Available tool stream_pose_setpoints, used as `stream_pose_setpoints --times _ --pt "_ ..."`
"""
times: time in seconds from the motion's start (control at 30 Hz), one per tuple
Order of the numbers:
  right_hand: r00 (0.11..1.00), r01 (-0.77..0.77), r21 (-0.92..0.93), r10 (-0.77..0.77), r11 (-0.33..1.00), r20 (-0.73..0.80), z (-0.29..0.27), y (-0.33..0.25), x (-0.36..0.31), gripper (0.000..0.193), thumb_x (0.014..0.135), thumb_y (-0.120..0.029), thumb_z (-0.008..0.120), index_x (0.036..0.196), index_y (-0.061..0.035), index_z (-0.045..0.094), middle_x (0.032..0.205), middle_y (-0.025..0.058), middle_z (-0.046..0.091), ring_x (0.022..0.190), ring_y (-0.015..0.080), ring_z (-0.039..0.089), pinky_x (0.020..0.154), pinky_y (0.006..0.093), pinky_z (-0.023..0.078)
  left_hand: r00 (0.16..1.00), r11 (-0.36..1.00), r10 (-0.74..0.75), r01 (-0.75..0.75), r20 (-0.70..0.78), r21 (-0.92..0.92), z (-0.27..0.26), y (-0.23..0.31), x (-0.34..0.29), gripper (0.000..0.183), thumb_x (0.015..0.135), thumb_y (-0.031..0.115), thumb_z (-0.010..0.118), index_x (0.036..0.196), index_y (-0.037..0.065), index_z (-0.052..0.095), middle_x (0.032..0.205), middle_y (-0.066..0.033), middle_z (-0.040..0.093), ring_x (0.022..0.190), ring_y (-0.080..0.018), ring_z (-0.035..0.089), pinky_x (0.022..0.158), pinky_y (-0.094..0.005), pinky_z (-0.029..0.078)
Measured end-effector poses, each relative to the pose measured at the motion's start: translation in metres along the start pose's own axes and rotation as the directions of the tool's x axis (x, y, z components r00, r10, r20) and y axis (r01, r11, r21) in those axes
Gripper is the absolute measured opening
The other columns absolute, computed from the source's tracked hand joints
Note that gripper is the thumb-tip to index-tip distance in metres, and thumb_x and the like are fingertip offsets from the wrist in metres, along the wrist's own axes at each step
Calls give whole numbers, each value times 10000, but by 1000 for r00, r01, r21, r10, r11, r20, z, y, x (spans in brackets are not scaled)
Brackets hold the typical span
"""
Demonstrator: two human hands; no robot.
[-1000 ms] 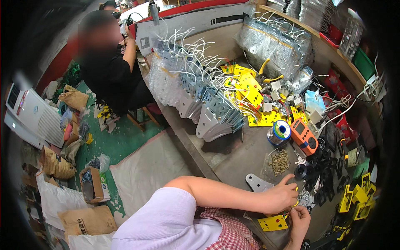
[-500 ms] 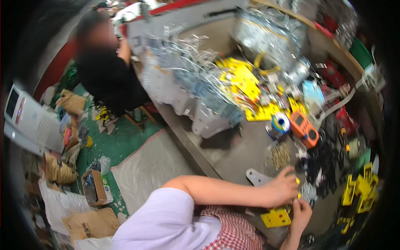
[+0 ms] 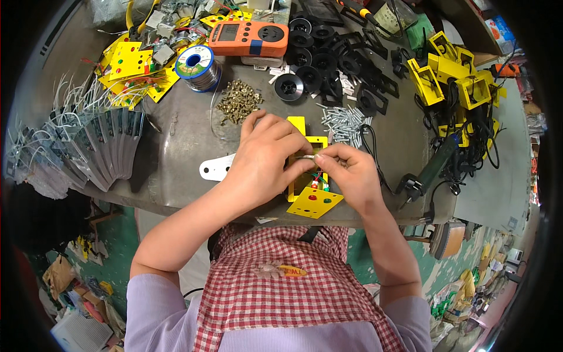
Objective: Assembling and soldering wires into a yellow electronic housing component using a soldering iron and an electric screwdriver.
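My left hand [image 3: 267, 155] and my right hand [image 3: 355, 176] meet over a yellow metal housing [image 3: 319, 142] near the bench's front edge. Between the two sets of fingertips runs a thin pale piece [image 3: 307, 156], perhaps a sleeved wire; both hands pinch it, and its ends are hidden. A yellow panel [image 3: 315, 203] with red and green round parts hangs tilted from the housing's near side, joined by wires. White plate [image 3: 214, 169] with holes lies partly under my left wrist.
Brass screws [image 3: 239, 101], a solder spool [image 3: 198, 66] and an orange meter [image 3: 248, 39] lie beyond my hands. Silver screws [image 3: 346, 123] and black round parts [image 3: 324, 61] sit farther right. Yellow housings [image 3: 454, 76] and a green-handled tool [image 3: 437, 158] are at right, wired plates [image 3: 105, 144] at left.
My view has swung from the left side, where another person was visible, to face the bench squarely. Both hands stay at the yellow housing, now with fingertips together on the thin pale piece.
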State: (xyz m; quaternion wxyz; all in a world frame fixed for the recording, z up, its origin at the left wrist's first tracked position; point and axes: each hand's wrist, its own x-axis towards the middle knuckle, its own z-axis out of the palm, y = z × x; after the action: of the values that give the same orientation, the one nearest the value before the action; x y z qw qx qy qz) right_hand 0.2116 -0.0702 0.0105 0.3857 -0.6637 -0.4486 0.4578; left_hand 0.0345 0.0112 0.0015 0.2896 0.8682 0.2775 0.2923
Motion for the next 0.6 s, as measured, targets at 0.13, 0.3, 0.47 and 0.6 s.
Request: stream_pose_setpoints --times 0.13,0.3,0.47,0.6 --pt "998 68 -31 -68 997 1 2 4 -3 140 871 -116 671 911 17 676 725 7 647 640 38 532 562 214 427 998 999 9 -7 61 -45 -1 -2 1 117 760 86 706 863 78 649 889 -38 613 919 -254 561 946 -417 362" --pt "992 127 6 -127 992 18 3 5 0 136 870 -115 675 901 17 673 731 3 649 649 40 544 570 209 435 975 984 14 27 222 -179 -11 -15 9 87 791 64 668 875 50 650 875 -70 618 911 -281 565 854 -388 423" --pt "996 47 132 -56 990 70 0 9 3 116 860 -94 681 905 13 677 755 13 659 668 35 557 600 207 462 962 985 20 28 271 -173 -21 -9 15 70 795 56 653 863 38 647 854 -87 615 916 -293 564 853 -396 423" --pt "994 97 86 -101 992 49 5 10 0 116 859 -91 680 913 12 684 765 20 667 675 35 567 597 208 463 949 989 -6 52 316 -140 -22 -8 16 87 831 86 638 889 23 655 864 -98 622 925 -279 571 835 -381 439"
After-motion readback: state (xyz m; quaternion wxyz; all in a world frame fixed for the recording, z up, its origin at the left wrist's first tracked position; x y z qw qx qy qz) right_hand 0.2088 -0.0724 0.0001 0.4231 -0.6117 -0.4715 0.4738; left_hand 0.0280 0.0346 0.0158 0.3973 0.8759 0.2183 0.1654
